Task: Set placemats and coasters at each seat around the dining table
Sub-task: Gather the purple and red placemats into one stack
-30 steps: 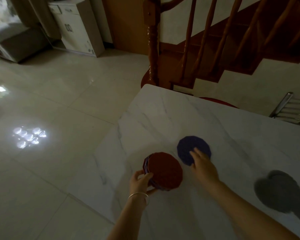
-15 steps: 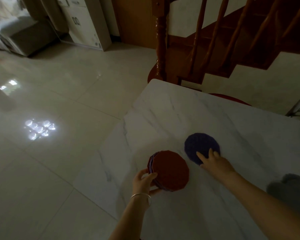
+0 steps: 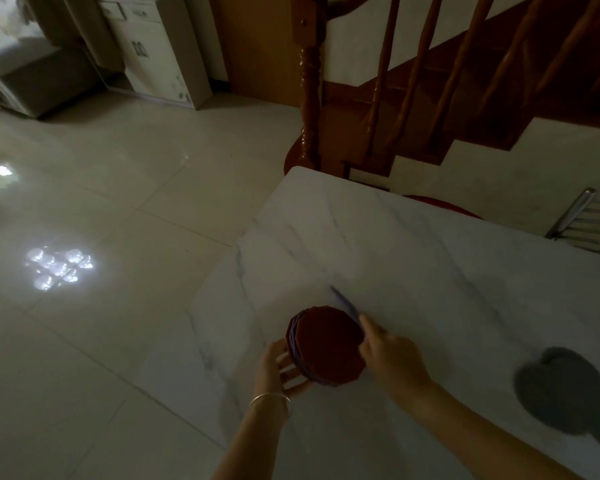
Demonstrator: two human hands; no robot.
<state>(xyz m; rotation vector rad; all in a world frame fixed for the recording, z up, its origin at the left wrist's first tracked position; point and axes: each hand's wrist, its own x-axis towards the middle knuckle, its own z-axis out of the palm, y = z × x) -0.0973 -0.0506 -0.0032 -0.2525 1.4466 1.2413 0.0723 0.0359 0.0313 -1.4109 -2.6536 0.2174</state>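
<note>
In the head view, the left hand holds a stack of round coasters from below, fingers curled around its near edge; the top coaster is red. The stack is above the marble table, near its left edge. The right hand pinches one blue coaster, seen edge-on and blurred, just beside the far edge of the stack. A bracelet is on the left wrist. A dark shadow lies on the table at right.
</note>
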